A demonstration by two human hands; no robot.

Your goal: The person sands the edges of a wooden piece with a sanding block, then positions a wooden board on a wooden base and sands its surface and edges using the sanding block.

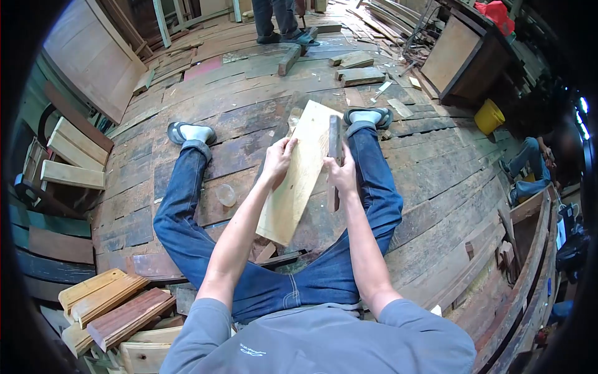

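Observation:
A pale wooden board [300, 177] is held up at a slant between my spread legs. My left hand [280, 161] grips its left edge, with the fingers closed round it. My right hand [341, 176] is closed on a long, narrow dark block [335, 138], which stands nearly in line with the board's right edge. The block's exact kind is hard to make out, and my hand hides its middle. Behind the board's upper left edge shows a blurred brownish thing, partly hidden.
Wooden pieces [128, 305] are stacked at my lower left. A clear plastic cup [226, 195] is on the plank floor [249, 112]. Wood blocks [361, 76] lie ahead, near a standing person's legs [278, 19]. At right are a yellow bucket [489, 116] and a seated person [529, 165].

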